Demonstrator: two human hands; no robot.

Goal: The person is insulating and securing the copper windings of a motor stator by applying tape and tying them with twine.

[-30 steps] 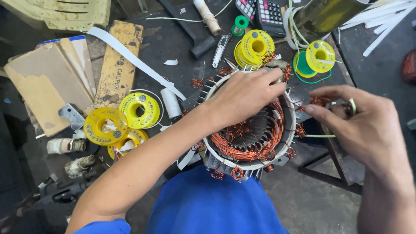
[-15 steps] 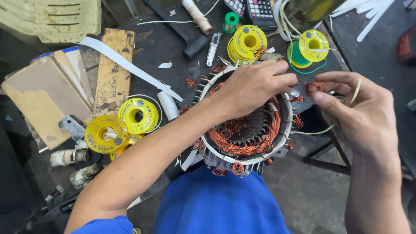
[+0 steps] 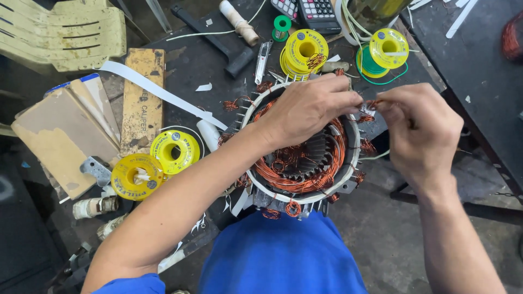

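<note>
The motor stator [image 3: 305, 163], packed with copper windings, sat at the bench's near edge. The left hand [image 3: 308, 106] rested on its far rim, the right hand [image 3: 422, 130] close beside, both pinching thin copper wire [image 3: 373, 103]. Yellow spools [image 3: 306, 50] stood farther back.

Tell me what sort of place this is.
Probably a motor repair workshop: a stator with copper windings under both hands, yellow spools on a cluttered dark bench, and a hammer.
</note>
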